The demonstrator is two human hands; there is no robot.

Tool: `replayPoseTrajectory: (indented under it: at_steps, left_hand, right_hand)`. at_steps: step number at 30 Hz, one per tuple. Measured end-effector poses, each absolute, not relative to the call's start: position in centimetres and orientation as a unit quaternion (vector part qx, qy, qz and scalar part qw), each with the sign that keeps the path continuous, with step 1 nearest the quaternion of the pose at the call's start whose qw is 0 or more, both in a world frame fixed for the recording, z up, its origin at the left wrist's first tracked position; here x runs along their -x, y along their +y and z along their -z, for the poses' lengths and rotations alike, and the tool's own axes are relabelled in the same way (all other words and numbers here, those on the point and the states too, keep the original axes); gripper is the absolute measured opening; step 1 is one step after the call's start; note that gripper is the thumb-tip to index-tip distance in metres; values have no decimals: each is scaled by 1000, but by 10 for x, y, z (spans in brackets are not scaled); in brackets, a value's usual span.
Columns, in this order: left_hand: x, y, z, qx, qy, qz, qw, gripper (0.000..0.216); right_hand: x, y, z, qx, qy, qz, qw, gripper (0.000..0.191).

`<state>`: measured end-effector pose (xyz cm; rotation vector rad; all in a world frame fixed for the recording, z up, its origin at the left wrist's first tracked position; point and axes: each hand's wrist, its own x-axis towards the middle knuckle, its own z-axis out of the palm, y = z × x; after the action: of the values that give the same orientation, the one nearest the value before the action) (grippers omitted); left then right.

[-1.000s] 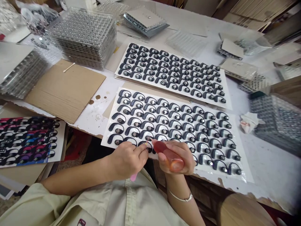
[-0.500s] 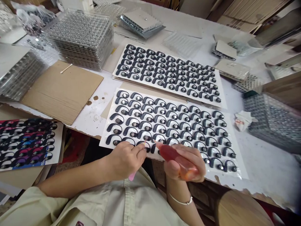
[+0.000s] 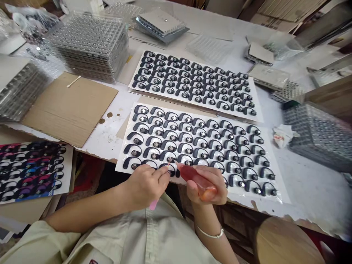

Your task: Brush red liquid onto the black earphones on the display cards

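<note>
In the head view, my left hand (image 3: 150,183) is closed around a thin pink stick (image 3: 153,204). One end of it shows below the palm, and its fine tip rises past my fingers. My right hand (image 3: 213,183) wraps around a red squeeze bottle (image 3: 195,181), its narrow nozzle tilted toward the left fingertips. Both tips hover over the front row of a white sheet (image 3: 279,183) bearing rows of black curved pieces (image 3: 188,148) with shiny round centres. Whether the nozzle touches a piece, I cannot tell. My hands cover part of that row.
Behind lies a second sheet of black pieces (image 3: 196,80). At left are a brown cardboard piece (image 3: 71,106) with a cotton swab (image 3: 74,81), stacked clear trays (image 3: 88,47) and a sheet of coloured pieces (image 3: 30,172). Crumpled tissue (image 3: 284,135) and more trays (image 3: 321,135) stand at right.
My right hand has moved left with the red bottle, bringing its nozzle nearer the pink stick's tip. My left hand stays almost in place. The whole view has shifted slightly.
</note>
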<state>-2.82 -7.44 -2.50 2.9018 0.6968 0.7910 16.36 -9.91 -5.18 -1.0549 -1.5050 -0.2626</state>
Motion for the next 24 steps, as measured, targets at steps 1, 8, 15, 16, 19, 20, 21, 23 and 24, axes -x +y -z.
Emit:
replayPoseTrajectory:
  at_steps: [1,8,15,16,19,20,21,23,24]
  left_hand:
    - [28,-74,25,-939,225,-257,26,20]
    - [28,-74,24,-939,225,-259,35,23]
    - [29,-75,26,-941,224,-250,37,22]
    - [29,-75,26,-940,225,-253,39,22]
    - [29,-74,26,-937,225,-263,43,22]
    - [28,-75,26,-936,226,-265,43,22]
    - [28,-75,26,-936,227,-266,44,22]
    - [28,-75,26,-935,230,-266,46,22]
    - [28,-75,26,-935,231,-266,46,22]
  right_hand:
    - [-163,-99,50,456,-651,117,595,26]
    - [-162,-99,49,463,-665,111,576,25]
    - [-165,-104,59,448,-660,121,590,33]
    - [-165,-104,59,447,-662,121,589,34]
    - [-165,-105,58,452,-663,120,585,33]
    - [-166,-105,58,453,-663,119,584,32]
    - [-166,-105,58,453,-663,120,584,32]
    - [-166,-106,58,451,-662,120,587,31]
    - [-166,-105,59,449,-662,119,588,32]
